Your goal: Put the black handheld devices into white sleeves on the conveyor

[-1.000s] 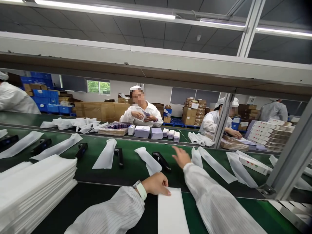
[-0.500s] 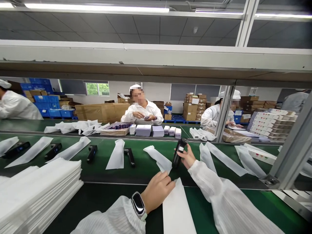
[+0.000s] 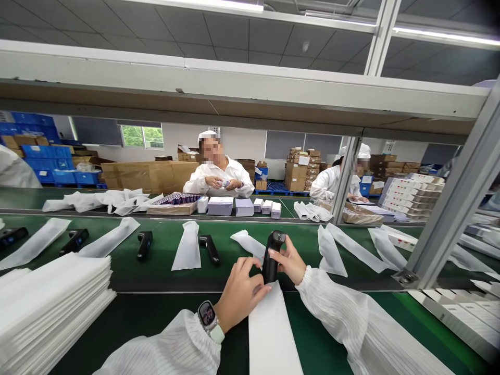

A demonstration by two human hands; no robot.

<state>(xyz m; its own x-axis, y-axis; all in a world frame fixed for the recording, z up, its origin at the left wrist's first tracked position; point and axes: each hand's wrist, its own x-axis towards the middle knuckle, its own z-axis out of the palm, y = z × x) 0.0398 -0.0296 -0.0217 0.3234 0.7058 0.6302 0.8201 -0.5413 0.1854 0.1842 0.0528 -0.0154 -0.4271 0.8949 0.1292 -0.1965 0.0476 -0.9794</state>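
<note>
- Right at the near edge of the belt (image 3: 164,271): gripping a black device (image 3: 272,255) with the right hand (image 3: 292,260), fingers wrapped round its upper half, thumb across the front. Firmly closed on it.
- Standing almost upright above that edge, long axis running up and down. Rounded head end pointing up and a touch away across the belt, lower end pointing down.
- Meeting that lower end with the left hand (image 3: 239,294): fingers curled in, fingertips against the device, thumb down by the far end of a white pouch (image 3: 271,333).
- Cannot tell whether pinching the pouch or only resting on it.
- Lying flat on the near side of the belt, that pouch, long axis running straight toward the belt, far end right under the device.
- Strapped on the left wrist, just short of the belt: a watch (image 3: 207,315), face up.
- Further left on the near side of the belt: piled high, a stack of pouches (image 3: 50,302).
- Out on the belt itself, laid in a row: spare devices (image 3: 144,244), each lying flat beside one of the loose pouches (image 3: 187,246), all well apart from both hands.
- Across the belt on the far side: a co-worker (image 3: 219,177) in white coat and cap, hands together at the chest, behind a line of small boxes (image 3: 221,205).
</note>
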